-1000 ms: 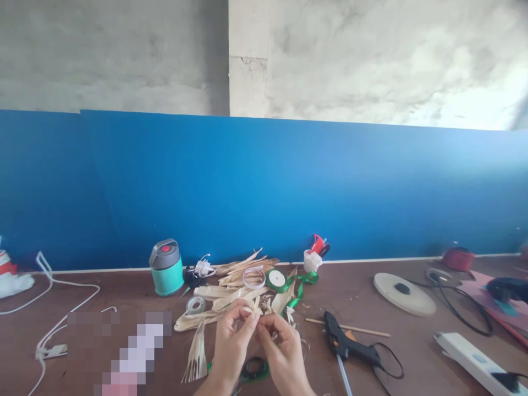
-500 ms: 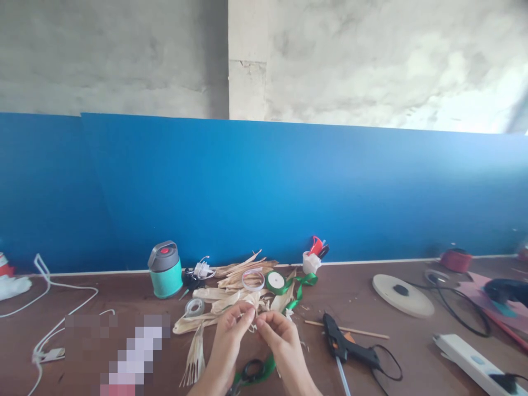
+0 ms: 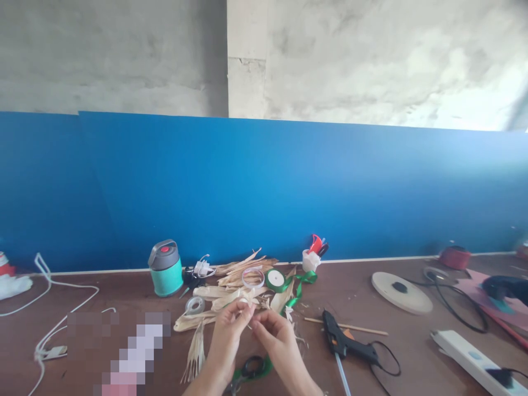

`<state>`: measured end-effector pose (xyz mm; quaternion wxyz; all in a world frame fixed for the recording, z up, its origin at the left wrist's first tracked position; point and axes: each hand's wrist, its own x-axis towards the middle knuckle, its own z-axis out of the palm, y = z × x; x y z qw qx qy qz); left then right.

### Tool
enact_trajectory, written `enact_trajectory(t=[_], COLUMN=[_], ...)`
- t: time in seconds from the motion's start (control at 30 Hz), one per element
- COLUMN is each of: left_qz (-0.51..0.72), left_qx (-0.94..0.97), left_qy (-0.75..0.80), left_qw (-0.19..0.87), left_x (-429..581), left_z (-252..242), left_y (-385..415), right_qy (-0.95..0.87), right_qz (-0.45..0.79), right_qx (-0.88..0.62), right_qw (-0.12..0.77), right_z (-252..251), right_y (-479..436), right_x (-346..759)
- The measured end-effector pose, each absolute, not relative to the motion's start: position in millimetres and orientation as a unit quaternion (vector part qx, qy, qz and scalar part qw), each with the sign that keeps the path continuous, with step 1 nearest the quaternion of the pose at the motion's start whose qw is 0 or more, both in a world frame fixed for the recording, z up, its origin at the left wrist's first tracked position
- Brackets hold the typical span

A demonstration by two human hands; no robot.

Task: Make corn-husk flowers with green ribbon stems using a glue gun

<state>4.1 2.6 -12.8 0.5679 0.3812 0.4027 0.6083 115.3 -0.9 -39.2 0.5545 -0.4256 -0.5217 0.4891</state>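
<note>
My left hand (image 3: 229,338) is closed in a pinch on a pale strip of corn husk (image 3: 249,296), which sticks up above the fingertips. Close beside it, my right hand (image 3: 279,344) has thumb and forefinger pressed together at the lower part of the same small piece; the fingers hide most of it. More dried corn husks (image 3: 206,293) lie just beyond the hands. A fringed husk (image 3: 197,352) rests left of my left wrist. Between the forearms are black-handled scissors (image 3: 252,367) on green ribbon.
Behind the hands sit a green ribbon spool (image 3: 274,280), tape rolls (image 3: 194,306) and a teal jar (image 3: 165,272). To the right lie a glue gun (image 3: 348,344), a wooden stick (image 3: 367,330), a round lid (image 3: 398,297) and a power strip (image 3: 470,357). A blue partition (image 3: 264,192) borders the table.
My right hand has shifted slightly left and its fingertips have moved a little lower, closer to my left hand. The view has tilted very slightly; the things on the table stay put.
</note>
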Motion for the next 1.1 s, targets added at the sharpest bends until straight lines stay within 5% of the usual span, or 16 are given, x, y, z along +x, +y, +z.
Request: enact_trajectory(t=[0.2,0.43,0.6,0.77,1.1], left_qz=[0.630,0.598,0.584,0.573,0.580], left_qx=[0.325,0.325,0.412,0.414,0.384], left_qy=[0.336,0.311,0.312,0.301,0.294], left_qw=[0.620,0.664,0.625,0.640,0.655], left_x=[-18,-22,-20,-18,-15], left_z=[-7,-3,2,7,7], left_y=[18,19,15,10,8], right_qy=[-0.671,-0.731,-0.706,-0.646,-0.629], right_qz=[0.357,0.112,0.123,0.330,0.378], right_qx=[-0.488,-0.549,-0.546,-0.451,-0.450], right_qw=[0.429,0.390,0.433,0.520,0.509], right_z=[-51,-32,1,21,24], right_y=[2,3,1,9,14], right_x=[124,140,139,130,128])
